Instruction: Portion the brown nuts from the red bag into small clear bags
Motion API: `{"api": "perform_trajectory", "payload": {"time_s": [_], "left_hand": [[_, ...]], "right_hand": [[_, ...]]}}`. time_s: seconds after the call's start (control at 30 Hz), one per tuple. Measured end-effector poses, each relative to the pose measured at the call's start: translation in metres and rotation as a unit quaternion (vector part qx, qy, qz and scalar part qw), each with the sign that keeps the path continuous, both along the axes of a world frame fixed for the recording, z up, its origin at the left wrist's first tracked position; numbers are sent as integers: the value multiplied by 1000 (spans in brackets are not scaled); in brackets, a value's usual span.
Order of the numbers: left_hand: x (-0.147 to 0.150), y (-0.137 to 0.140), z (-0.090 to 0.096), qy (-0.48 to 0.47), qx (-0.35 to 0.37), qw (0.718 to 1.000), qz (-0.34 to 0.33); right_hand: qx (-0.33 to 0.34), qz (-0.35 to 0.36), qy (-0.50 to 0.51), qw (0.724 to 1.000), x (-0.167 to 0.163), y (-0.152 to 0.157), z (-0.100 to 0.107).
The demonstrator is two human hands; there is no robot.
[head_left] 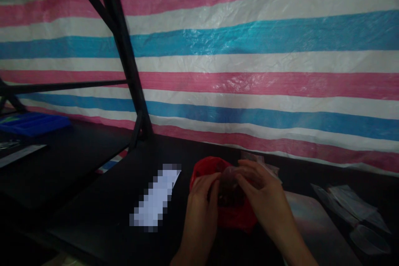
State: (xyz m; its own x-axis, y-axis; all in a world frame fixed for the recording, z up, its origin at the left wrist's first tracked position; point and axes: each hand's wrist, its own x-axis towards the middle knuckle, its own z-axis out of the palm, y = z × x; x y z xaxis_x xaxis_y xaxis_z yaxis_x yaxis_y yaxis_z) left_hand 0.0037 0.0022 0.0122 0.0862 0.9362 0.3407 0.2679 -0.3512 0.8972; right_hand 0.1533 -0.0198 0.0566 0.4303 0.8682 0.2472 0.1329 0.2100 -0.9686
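Both forearms come into view bare, with no sleeves, no gloves, no watch or bracelet at the wrists. The left hand [201, 197] and the right hand [262, 193] show uncovered fingers [241, 174] without rings; dim light hides finer detail.

Between the left hand [202, 193] and right hand [260, 193], the small clear bag [229, 183] holds something dark, too dim to identify. Both hands hide much of the red plastic bag [215, 170] behind them. Left of the left hand, a pixelated strip [156, 197] stays unreadable. Both forearms run off the bottom edge.
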Motion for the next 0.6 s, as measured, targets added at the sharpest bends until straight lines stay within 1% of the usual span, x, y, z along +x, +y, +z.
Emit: {"api": "perform_trajectory", "payload": {"time_s": [0.13,0.27,0.4,0.5,0.6], "left_hand": [[0,-2,2,-1,14,1000,-3],[1,-2,4,-22,12,1000,6],[0,-3,5,-38,7,999,-5],[-1,-4,5,-40,14,999,-5],[-2,-4,4,-46,10,999,16]], "right_hand": [[4,23,18,1000,-7,-2,1],[10,45,38,998,-11,-4,3],[-2,74,43,996,-12,-4,0],[-12,69,22,997,-10,-3,-3],[-7,54,9,998,-6,-2,-5]]}}
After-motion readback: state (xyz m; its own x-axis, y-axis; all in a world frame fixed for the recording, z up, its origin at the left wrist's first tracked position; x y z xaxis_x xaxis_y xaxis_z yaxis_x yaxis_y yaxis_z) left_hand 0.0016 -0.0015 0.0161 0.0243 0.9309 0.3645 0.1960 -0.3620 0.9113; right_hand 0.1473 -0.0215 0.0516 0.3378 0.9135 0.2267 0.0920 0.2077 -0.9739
